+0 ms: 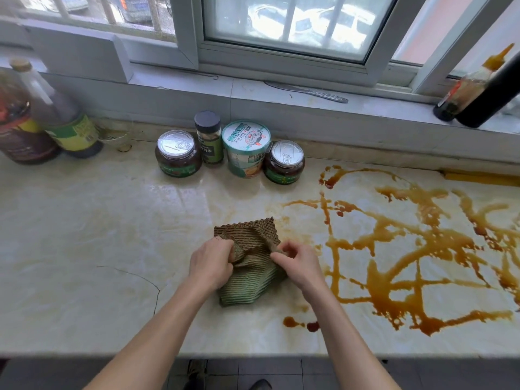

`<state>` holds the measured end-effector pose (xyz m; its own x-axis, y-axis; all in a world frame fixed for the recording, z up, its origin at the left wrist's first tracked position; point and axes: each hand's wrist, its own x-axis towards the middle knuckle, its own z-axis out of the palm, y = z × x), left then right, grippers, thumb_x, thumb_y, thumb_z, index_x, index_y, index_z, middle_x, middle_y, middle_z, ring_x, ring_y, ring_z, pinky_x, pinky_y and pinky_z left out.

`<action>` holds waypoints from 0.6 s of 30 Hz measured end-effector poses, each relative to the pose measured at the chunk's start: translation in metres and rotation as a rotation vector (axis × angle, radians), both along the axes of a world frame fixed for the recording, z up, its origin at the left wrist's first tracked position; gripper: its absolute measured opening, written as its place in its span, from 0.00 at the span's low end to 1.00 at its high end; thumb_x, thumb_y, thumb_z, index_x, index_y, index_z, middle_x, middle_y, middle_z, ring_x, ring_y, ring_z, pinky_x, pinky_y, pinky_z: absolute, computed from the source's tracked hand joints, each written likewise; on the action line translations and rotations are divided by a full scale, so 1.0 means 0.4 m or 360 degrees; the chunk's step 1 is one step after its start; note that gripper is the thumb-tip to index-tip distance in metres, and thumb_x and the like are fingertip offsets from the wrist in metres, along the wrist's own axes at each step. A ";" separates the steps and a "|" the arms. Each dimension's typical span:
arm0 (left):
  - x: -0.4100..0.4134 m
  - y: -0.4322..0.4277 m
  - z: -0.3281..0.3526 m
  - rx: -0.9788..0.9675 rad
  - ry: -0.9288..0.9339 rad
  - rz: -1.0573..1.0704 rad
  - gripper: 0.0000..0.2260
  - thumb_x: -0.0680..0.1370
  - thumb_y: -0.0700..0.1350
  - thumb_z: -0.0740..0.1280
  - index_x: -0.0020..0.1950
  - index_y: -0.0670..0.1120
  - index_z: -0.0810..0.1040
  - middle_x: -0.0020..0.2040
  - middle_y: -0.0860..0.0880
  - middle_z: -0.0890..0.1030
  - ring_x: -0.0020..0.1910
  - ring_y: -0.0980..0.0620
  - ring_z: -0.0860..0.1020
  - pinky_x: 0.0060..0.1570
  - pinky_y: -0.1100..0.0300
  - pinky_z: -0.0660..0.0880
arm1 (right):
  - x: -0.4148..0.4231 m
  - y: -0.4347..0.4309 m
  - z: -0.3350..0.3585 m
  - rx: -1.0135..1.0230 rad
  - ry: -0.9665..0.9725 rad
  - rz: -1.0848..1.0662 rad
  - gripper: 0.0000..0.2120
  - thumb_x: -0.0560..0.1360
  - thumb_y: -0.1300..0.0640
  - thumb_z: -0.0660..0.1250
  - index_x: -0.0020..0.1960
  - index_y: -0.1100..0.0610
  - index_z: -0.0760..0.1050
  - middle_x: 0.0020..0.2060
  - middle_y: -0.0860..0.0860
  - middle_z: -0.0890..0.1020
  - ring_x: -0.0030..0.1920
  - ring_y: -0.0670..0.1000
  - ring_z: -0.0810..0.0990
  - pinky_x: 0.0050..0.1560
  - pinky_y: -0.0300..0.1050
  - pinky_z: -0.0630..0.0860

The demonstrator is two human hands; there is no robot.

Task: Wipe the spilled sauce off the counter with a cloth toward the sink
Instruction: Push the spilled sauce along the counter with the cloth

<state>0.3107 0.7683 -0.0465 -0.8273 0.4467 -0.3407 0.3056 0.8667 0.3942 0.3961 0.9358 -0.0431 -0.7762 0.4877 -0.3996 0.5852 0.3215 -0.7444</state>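
A green and brown ribbed cloth (250, 277) lies bunched on the pale marble counter (112, 249), near its middle. My left hand (209, 263) grips the cloth's left side with curled fingers. My right hand (299, 264) pinches its right edge. Brown sauce (416, 249) is spilled in thick streaks and pools over the counter's right half, starting just right of the cloth. Two small drops (301, 323) sit near the front edge. No sink is in view.
Two jars (177, 153) (284, 161), a spice bottle (208, 137) and a paper cup (246, 147) stand at the back middle. Large bottles (56, 114) stand at the back left. A sauce bottle (467, 85) and a knife (309, 92) rest on the windowsill.
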 end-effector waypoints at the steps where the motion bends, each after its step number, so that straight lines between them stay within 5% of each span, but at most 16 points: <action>1: -0.009 -0.005 0.012 0.0038 -0.0129 -0.0041 0.09 0.70 0.38 0.66 0.37 0.52 0.73 0.40 0.53 0.75 0.46 0.49 0.76 0.39 0.58 0.70 | 0.014 0.011 0.006 -0.0046 0.0019 -0.0007 0.05 0.71 0.58 0.70 0.37 0.53 0.75 0.32 0.46 0.75 0.36 0.46 0.72 0.36 0.40 0.68; 3: -0.031 -0.014 0.031 0.0126 -0.0360 -0.0131 0.09 0.69 0.40 0.70 0.35 0.53 0.75 0.37 0.56 0.76 0.41 0.54 0.76 0.38 0.61 0.71 | 0.048 0.038 -0.005 0.0233 -0.0107 -0.0017 0.04 0.71 0.58 0.68 0.42 0.51 0.74 0.39 0.46 0.76 0.43 0.48 0.75 0.43 0.44 0.72; 5: -0.036 -0.027 0.044 0.0188 -0.0337 -0.0156 0.08 0.70 0.41 0.71 0.38 0.54 0.77 0.38 0.56 0.77 0.42 0.56 0.76 0.40 0.62 0.73 | 0.071 0.028 -0.031 0.0668 -0.0202 -0.0040 0.16 0.71 0.57 0.68 0.57 0.47 0.73 0.54 0.48 0.74 0.57 0.51 0.72 0.57 0.49 0.72; 8: -0.030 -0.038 0.048 0.0431 -0.0294 -0.0035 0.06 0.72 0.40 0.70 0.42 0.52 0.79 0.42 0.55 0.79 0.44 0.56 0.77 0.40 0.65 0.72 | 0.040 -0.033 -0.062 0.0931 0.0403 0.0286 0.29 0.71 0.63 0.67 0.69 0.47 0.69 0.67 0.52 0.67 0.67 0.54 0.66 0.68 0.52 0.66; 10: -0.032 -0.056 0.042 0.0488 -0.0137 0.0125 0.06 0.73 0.40 0.69 0.42 0.51 0.79 0.43 0.53 0.81 0.44 0.54 0.77 0.44 0.62 0.73 | 0.009 -0.063 -0.088 0.1109 0.0501 0.0784 0.34 0.71 0.63 0.66 0.74 0.45 0.64 0.74 0.54 0.62 0.73 0.56 0.61 0.71 0.54 0.59; 14: -0.045 -0.110 0.017 0.0493 0.0078 0.0361 0.04 0.73 0.41 0.68 0.43 0.50 0.79 0.40 0.53 0.81 0.39 0.53 0.78 0.45 0.56 0.76 | -0.011 -0.079 -0.156 0.1328 0.0439 0.1602 0.26 0.78 0.48 0.56 0.75 0.37 0.59 0.78 0.50 0.57 0.76 0.57 0.58 0.70 0.66 0.58; 18: -0.040 -0.127 -0.003 0.0549 0.0122 0.0465 0.04 0.73 0.41 0.68 0.41 0.50 0.79 0.38 0.55 0.81 0.37 0.53 0.79 0.43 0.57 0.76 | -0.048 -0.080 -0.183 0.1442 0.0450 0.1755 0.25 0.78 0.40 0.54 0.75 0.37 0.59 0.77 0.48 0.61 0.76 0.55 0.59 0.71 0.67 0.58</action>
